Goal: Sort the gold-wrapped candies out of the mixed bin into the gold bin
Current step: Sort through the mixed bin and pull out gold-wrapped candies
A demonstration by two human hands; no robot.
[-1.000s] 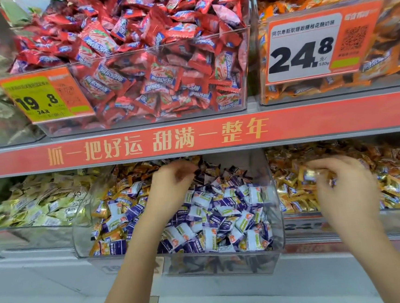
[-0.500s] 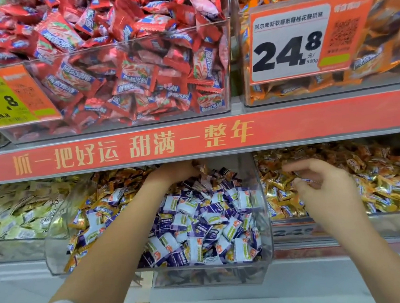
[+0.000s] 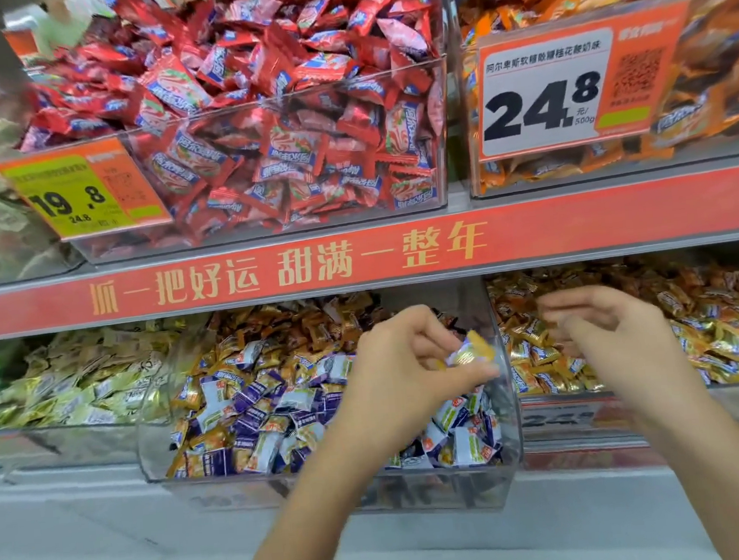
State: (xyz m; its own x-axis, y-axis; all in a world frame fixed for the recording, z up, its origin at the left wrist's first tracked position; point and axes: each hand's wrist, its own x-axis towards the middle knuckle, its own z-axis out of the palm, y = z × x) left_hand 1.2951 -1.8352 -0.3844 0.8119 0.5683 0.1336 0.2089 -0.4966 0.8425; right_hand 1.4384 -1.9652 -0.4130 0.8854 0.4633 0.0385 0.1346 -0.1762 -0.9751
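The clear mixed bin (image 3: 332, 493) on the lower shelf holds purple-and-white candies in front and gold-wrapped ones behind. Above its right side, my left hand (image 3: 411, 365) pinches a gold-wrapped candy (image 3: 470, 351) between thumb and fingers. The gold bin (image 3: 736, 404) stands just to the right, full of gold candies. My right hand (image 3: 609, 330) hovers over the gold bin's left part, blurred, with fingers spread and nothing visible in it.
A pale yellow candy bin (image 3: 59, 436) stands to the left. The upper shelf carries a red candy bin (image 3: 264, 226) and an orange candy bin (image 3: 617, 169) with a 24.8 price tag. A red shelf strip (image 3: 357, 258) overhangs the lower bins.
My left hand has pulled back out of the rear of the mixed bin, now holding a gold candy. My right hand no longer holds a candy and hovers over the gold bin with fingers spread.
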